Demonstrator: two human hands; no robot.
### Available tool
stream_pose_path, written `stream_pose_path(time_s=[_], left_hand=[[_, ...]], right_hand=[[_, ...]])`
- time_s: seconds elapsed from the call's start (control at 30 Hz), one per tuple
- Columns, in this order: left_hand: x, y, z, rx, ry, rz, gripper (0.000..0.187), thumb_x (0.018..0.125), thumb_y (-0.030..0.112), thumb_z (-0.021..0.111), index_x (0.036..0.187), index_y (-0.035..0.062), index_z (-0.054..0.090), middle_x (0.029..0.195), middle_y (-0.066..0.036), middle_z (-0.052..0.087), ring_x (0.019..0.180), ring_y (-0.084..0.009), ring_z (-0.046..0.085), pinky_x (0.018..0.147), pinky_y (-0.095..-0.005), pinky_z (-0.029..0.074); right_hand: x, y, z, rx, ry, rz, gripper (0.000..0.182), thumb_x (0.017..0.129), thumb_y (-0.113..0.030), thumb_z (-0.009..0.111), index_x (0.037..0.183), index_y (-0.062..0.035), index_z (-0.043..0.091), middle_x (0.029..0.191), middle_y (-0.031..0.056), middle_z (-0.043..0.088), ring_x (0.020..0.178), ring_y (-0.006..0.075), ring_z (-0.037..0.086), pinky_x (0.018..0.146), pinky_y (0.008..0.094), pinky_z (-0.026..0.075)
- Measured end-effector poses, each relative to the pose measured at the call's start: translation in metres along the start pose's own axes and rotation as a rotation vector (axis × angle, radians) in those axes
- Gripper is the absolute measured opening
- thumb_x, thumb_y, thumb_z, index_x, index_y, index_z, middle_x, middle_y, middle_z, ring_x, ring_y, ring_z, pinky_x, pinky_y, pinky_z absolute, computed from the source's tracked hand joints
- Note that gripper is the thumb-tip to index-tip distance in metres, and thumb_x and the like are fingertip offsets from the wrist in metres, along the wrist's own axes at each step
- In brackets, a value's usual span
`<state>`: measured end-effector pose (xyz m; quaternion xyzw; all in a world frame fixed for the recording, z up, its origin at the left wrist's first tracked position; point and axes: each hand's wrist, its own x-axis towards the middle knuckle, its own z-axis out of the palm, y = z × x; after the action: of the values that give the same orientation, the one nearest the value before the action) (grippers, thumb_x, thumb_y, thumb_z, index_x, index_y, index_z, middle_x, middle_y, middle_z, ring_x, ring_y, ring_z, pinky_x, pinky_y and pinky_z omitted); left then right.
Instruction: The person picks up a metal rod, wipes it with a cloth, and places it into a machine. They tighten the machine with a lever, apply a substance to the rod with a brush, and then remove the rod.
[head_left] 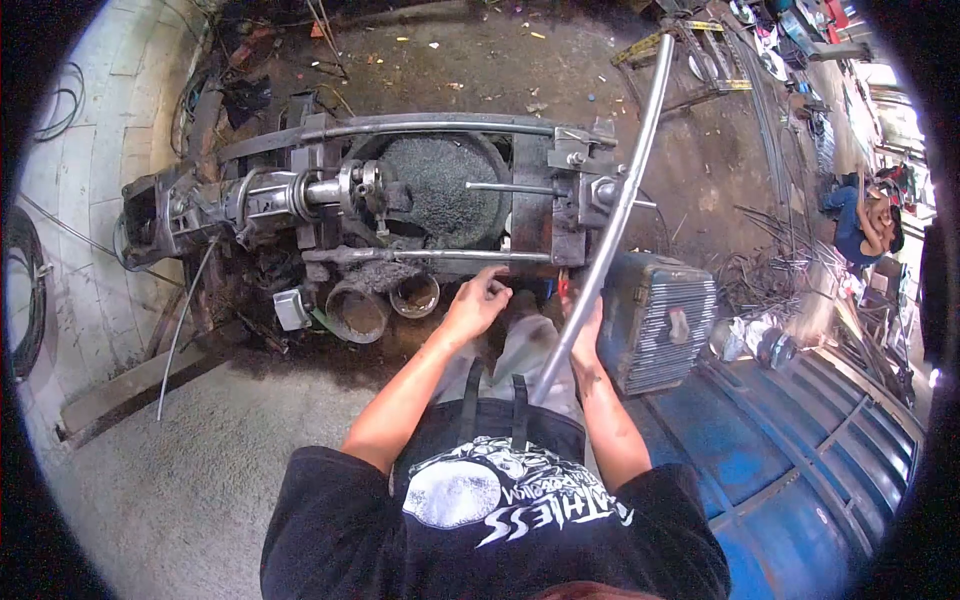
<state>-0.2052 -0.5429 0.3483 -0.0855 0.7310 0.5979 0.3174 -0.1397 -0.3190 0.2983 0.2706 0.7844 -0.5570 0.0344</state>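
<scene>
While you stood over bending machine (400,200), your right hand (585,335) wrapped metal tube (620,200), tube running toward 1 o'clock. Your left hand (475,305) pinched fingertips against machine's lower bar (430,256), 11 o'clock of right hand.

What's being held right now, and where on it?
The right hand grips the long metal tube near its lower end. The left hand touches the machine's edge, holding nothing.

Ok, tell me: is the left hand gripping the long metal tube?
No, the left hand touches the machine; only the right hand holds the tube.
</scene>
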Motion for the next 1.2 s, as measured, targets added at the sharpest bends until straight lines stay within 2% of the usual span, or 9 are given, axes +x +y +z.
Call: stream_pose_path(time_s=[0.03, 0.2, 0.33, 0.53, 0.6, 0.7, 0.8, 1.03, 1.2], left_hand=[[0.002, -0.001, 0.002, -0.054, 0.021, -0.027, 0.043, 0.086, 0.017, 0.063, 0.123, -0.0031, 0.053, 0.088, -0.011, 0.066, 0.077, -0.0152, 0.062, 0.072, -0.0303, 0.05], [0.01, -0.003, 0.003, 0.034, 0.092, 0.008, 0.043, 0.086, 0.018, 0.063, 0.122, -0.0038, 0.053, 0.085, -0.013, 0.068, 0.073, -0.0189, 0.066, 0.07, -0.0323, 0.051], [0.01, -0.008, 0.005, 0.06, 0.104, 0.018, 0.046, 0.086, 0.02, 0.064, 0.123, -0.0042, 0.052, 0.086, -0.014, 0.068, 0.075, -0.0199, 0.066, 0.07, -0.0331, 0.051], [0.004, -0.005, 0.003, -0.012, 0.064, -0.032, 0.051, 0.086, 0.019, 0.065, 0.128, -0.0038, 0.048, 0.094, -0.014, 0.067, 0.08, -0.0152, 0.063, 0.073, -0.0297, 0.051], [0.003, -0.007, 0.004, 0.023, 0.073, 0.003, 0.053, 0.086, 0.018, 0.065, 0.131, -0.0029, 0.047, 0.093, -0.013, 0.066, 0.078, -0.0146, 0.063, 0.071, -0.0298, 0.051], [0.003, -0.012, 0.008, -0.026, 0.11, 0.038, 0.052, 0.084, 0.019, 0.066, 0.128, -0.0027, 0.049, 0.083, -0.012, 0.066, 0.068, -0.017, 0.062, 0.066, -0.0319, 0.049], [0.0, -0.01, 0.007, -0.043, 0.087, 0.018, 0.052, 0.083, 0.019, 0.065, 0.128, -0.0022, 0.049, 0.082, -0.013, 0.067, 0.069, -0.0173, 0.063, 0.067, -0.0321, 0.049], [-0.003, 0.003, -0.006, -0.025, 0.07, 0.081, 0.048, 0.084, 0.021, 0.064, 0.126, 0.0001, 0.053, 0.083, -0.014, 0.066, 0.069, -0.0182, 0.063, 0.067, -0.0324, 0.05], [-0.001, 0.004, -0.011, -0.039, 0.056, 0.053, 0.046, 0.084, 0.021, 0.064, 0.125, 0.0014, 0.055, 0.085, -0.014, 0.066, 0.069, -0.0185, 0.063, 0.068, -0.0326, 0.05]], right_hand=[[-0.003, -0.005, -0.007, 0.135, -0.041, 0.179, 0.038, 0.083, -0.007, 0.065, 0.115, 0.0015, 0.047, 0.111, 0.0155, 0.055, 0.096, 0.0222, 0.057, 0.083, 0.033, 0.048], [0.007, 0.038, -0.014, 0.142, -0.051, 0.088, 0.034, 0.083, -0.006, 0.065, 0.112, 0.0026, 0.049, 0.111, 0.0167, 0.056, 0.102, 0.0226, 0.057, 0.083, 0.0337, 0.049], [0.009, 0.033, -0.019, 0.149, -0.107, 0.104, 0.035, 0.084, -0.005, 0.063, 0.114, 0.0026, 0.047, 0.11, 0.015, 0.058, 0.09, 0.019, 0.06, 0.078, 0.0315, 0.05], [0.005, -0.02, -0.01, 0.207, -0.113, 0.102, 0.036, 0.085, -0.007, 0.064, 0.115, 0.0015, 0.048, 0.105, 0.0132, 0.061, 0.086, 0.0166, 0.06, 0.072, 0.0302, 0.049], [0.003, -0.038, -0.007, 0.223, -0.116, 0.152, 0.027, 0.086, -0.009, 0.064, 0.109, -0.0043, 0.052, 0.097, 0.0011, 0.052, 0.088, 0.0104, 0.05, 0.074, 0.0248, 0.044], [-0.001, -0.064, -0.004, 0.183, -0.059, 0.172, 0.032, 0.086, -0.009, 0.065, 0.114, -0.0012, 0.051, 0.098, 0.0084, 0.061, 0.083, 0.0132, 0.06, 0.069, 0.0266, 0.049], [0.001, -0.04, -0.006, 0.151, -0.073, 0.045, 0.032, 0.086, -0.006, 0.065, 0.114, -0.0026, 0.051, 0.097, 0.0078, 0.061, 0.083, 0.0122, 0.06, 0.069, 0.0253, 0.049], [0.015, 0.008, -0.011, 0.101, -0.177, 0.079, 0.031, 0.084, -0.003, 0.063, 0.113, -0.0023, 0.052, 0.097, 0.0058, 0.06, 0.084, 0.0139, 0.06, 0.074, 0.0277, 0.049], [0.012, -0.002, 0.0, 0.207, -0.093, 0.027, 0.029, 0.083, -0.005, 0.065, 0.109, -0.0024, 0.054, 0.095, 0.0044, 0.059, 0.086, 0.0144, 0.057, 0.078, 0.0291, 0.048]])
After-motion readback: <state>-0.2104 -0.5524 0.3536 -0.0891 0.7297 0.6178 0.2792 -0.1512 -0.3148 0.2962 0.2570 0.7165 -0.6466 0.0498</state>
